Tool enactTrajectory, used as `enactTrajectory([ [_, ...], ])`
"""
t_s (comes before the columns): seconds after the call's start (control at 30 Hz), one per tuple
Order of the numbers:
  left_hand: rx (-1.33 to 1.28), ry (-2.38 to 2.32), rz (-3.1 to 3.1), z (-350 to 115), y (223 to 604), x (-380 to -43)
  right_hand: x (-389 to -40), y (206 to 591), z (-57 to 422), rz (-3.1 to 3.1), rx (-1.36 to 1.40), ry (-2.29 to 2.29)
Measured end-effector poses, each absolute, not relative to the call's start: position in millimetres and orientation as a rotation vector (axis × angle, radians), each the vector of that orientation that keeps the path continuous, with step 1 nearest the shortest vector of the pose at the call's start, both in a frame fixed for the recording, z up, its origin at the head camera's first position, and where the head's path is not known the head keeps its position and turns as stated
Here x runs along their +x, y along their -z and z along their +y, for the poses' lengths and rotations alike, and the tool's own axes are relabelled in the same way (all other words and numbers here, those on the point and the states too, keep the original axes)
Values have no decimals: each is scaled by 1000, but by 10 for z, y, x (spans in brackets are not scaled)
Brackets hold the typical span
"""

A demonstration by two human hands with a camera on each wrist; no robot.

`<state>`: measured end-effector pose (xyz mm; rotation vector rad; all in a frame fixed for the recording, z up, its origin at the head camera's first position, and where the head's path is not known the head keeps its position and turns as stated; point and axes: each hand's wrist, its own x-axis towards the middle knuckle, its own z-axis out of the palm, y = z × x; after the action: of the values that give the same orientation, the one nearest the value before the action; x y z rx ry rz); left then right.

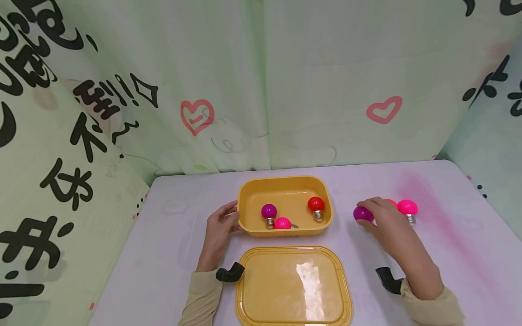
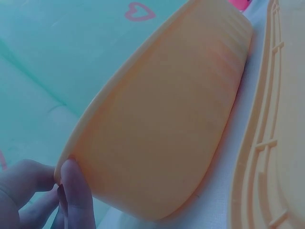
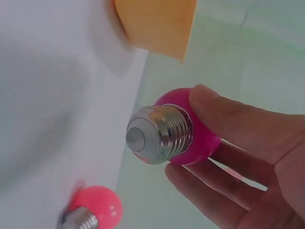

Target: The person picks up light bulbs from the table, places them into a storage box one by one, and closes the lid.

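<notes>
My right hand grips a purple light bulb over the table, right of a yellow plastic box. In the right wrist view the thumb and fingers close round the coloured globe of the bulb, its metal screw base pointing away from the palm. At the box's left end my left hand pinches the rim of the yellow box between thumb and fingers. Inside the box lie a purple bulb, a pink bulb and a red bulb.
A pink bulb lies on the table beyond my right hand, beside a reddish bulb mostly hidden by that hand. The yellow lid lies flat in front of the box. Behind the table hangs a pale green curtain.
</notes>
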<state>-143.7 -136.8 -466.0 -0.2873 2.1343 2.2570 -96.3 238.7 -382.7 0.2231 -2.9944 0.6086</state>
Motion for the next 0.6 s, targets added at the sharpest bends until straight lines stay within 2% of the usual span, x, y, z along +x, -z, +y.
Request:
enactTrajectory([
  [0.6,-307,-2253,2132,-1366,4664,-1441,-1055,3753,2060,-2961,301,-692],
])
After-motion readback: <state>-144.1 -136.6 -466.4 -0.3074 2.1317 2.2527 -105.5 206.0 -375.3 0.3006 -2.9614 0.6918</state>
